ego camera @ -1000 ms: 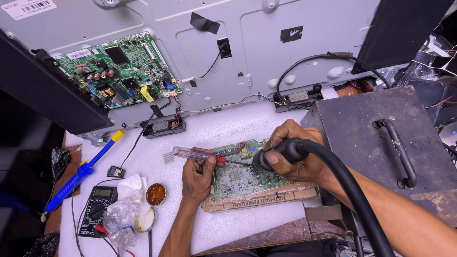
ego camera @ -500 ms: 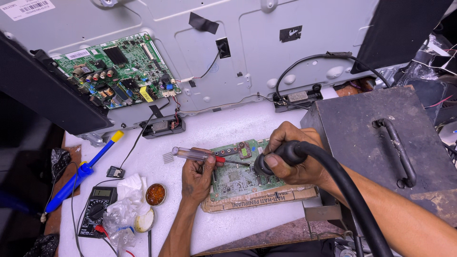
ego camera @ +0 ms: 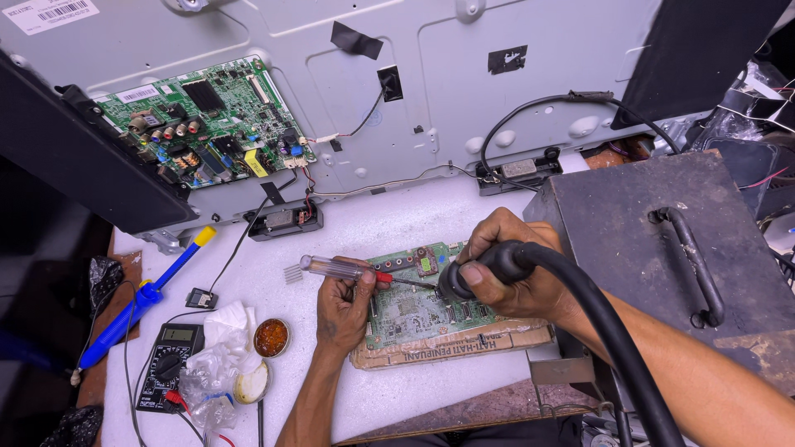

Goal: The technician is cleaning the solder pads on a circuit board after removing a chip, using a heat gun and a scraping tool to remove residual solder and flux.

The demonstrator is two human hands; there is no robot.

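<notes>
The left hand (ego camera: 341,305) is pinching a clear-handled screwdriver (ego camera: 335,267), its tip resting on the small green circuit board (ego camera: 418,305) lying just under both sets of fingers. The right hand (ego camera: 507,277) is wrapping its fingers around a black hot-air handpiece (ego camera: 489,263), nozzle pointing at the board. Rework looks midway, with the board off the panel and lying on cardboard (ego camera: 464,346).

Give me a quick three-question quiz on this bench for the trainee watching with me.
1. True or false: the left hand holds a screwdriver with a clear handle.
2. What does the right hand grip: A) a hammer, B) a black nozzle with a thick hose, C) a brush?
3. What does the small circuit board lie on?

Key: 1 true. 2 B. 3 a piece of cardboard on the white table.
</notes>
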